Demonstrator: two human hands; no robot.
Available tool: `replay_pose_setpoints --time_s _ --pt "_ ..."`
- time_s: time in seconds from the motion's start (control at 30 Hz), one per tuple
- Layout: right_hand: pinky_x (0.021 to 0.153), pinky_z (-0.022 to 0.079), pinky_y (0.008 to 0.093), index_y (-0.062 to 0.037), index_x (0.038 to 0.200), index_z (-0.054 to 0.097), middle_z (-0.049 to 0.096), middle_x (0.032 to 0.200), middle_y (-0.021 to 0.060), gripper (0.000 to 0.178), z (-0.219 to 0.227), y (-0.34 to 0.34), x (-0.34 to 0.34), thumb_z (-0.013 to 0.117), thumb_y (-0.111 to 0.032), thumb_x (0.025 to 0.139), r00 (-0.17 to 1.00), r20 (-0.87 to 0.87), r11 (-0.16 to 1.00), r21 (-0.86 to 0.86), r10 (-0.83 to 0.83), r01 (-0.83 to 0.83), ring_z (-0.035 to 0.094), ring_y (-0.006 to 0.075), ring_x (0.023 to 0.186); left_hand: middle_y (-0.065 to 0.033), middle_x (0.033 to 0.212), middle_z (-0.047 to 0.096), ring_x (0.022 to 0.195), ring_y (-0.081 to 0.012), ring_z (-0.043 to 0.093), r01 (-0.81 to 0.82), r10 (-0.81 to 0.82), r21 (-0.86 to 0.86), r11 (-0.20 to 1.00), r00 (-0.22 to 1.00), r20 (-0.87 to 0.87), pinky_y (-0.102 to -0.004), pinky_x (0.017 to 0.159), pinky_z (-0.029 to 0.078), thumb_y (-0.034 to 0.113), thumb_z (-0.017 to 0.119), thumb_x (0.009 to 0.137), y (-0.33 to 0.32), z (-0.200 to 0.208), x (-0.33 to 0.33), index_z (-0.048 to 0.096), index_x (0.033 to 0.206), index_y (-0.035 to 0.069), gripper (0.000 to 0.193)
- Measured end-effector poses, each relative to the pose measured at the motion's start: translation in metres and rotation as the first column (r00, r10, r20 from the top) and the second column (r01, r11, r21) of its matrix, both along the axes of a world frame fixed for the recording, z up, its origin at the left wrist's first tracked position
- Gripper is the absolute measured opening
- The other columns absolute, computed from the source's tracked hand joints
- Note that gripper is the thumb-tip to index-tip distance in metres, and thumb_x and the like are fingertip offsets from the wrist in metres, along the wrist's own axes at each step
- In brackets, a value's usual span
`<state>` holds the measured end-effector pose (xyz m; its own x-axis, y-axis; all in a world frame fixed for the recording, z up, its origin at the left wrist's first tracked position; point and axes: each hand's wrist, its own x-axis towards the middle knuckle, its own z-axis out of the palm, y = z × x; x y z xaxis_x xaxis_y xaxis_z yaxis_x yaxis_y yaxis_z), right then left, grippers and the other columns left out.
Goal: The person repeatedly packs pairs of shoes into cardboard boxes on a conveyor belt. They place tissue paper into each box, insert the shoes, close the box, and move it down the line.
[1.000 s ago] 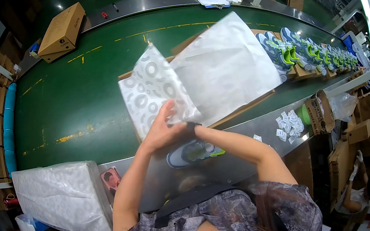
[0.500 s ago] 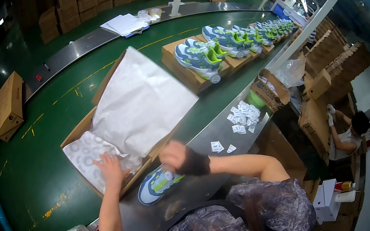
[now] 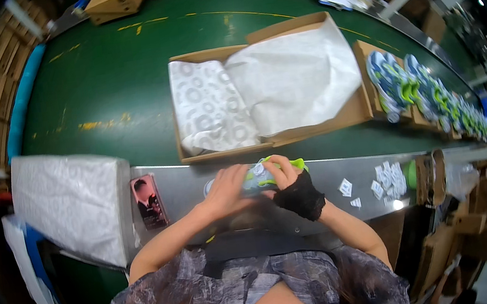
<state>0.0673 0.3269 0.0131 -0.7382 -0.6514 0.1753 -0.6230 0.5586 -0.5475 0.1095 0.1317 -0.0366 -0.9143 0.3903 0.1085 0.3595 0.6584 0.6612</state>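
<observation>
A grey-blue and white sneaker (image 3: 254,182) with lime-green trim lies on the metal ledge in front of me. My left hand (image 3: 228,191) is closed around its toe side and hides much of it. My right hand (image 3: 285,175), in a black wrist band, grips the shoe near its lime collar. Just beyond the hands, an open cardboard shoebox (image 3: 225,154) rests on the green belt. Patterned tissue paper (image 3: 208,104) fills its near left part, and a plain white sheet (image 3: 302,83) is spread over the right side.
A stack of patterned tissue (image 3: 72,205) stands at left beside a pink-and-black phone-like item (image 3: 149,201). Small white packets (image 3: 390,180) lie on the ledge at right, near a brown carton (image 3: 431,177). Several sneakers (image 3: 391,80) on boxes line the belt's right.
The view has swung left. My left hand has left the tissue in the box and taken hold of the sneaker. My right hand now grips the shoe by its collar.
</observation>
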Motion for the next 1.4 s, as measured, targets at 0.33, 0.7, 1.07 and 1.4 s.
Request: replay_pose_setpoints --time_s 0.33,0.7,1.07,1.4 --pt "0.073 0.046 0.0376 -0.0022 0.099 0.055 0.054 0.099 0.0168 0.035 0.048 0.012 -0.016 0.066 -0.003 0.067 0.979 -0.178 0.963 -0.263 -0.104 0.055 0.054 0.0305 0.085 -0.0146 0.106 0.054 0.094 -0.0198 0.055 -0.677 0.273 0.649 0.347 0.735 0.621 -0.032 0.08 0.045 0.036 0.062 0.079 -0.042 0.014 -0.089 0.041 0.118 -0.004 0.06" --pt "0.065 0.044 0.0303 0.0033 0.107 0.048 0.055 0.104 0.0102 0.037 -0.086 0.058 -0.075 0.062 -0.015 0.078 0.381 0.823 0.406 -0.205 -0.422 0.891 0.054 0.0183 0.09 -0.0164 0.108 0.052 0.097 -0.0274 0.055 -0.714 -0.191 0.48 0.511 0.45 0.873 -0.0367 0.074 0.051 0.038 0.051 0.085 0.014 -0.019 -0.168 0.039 0.119 -0.002 0.053" --pt "0.095 0.024 0.0527 -0.002 0.129 0.031 0.025 0.136 0.0221 0.062 -0.105 -0.013 -0.052 0.048 -0.003 0.07 0.896 -0.431 0.834 0.451 -0.109 0.318 0.023 0.0376 0.127 -0.0213 0.081 0.058 0.078 -0.024 0.055 -0.836 0.791 0.246 0.49 0.545 0.277 -0.0345 0.071 0.044 0.046 0.04 0.087 -0.059 -0.072 -0.11 0.054 0.092 -0.007 0.055" --pt "0.098 0.026 0.0457 -0.0053 0.131 0.033 0.03 0.136 0.017 0.074 -0.037 -0.022 -0.054 0.047 0.006 0.059 0.96 -0.276 0.89 0.426 -0.043 0.162 0.027 0.0337 0.126 -0.0125 0.103 0.057 0.09 -0.0178 0.056 -0.751 -0.127 0.655 0.078 0.644 0.754 -0.0308 0.078 0.045 0.047 0.057 0.075 -0.092 -0.052 -0.116 0.05 0.113 0.001 0.061"
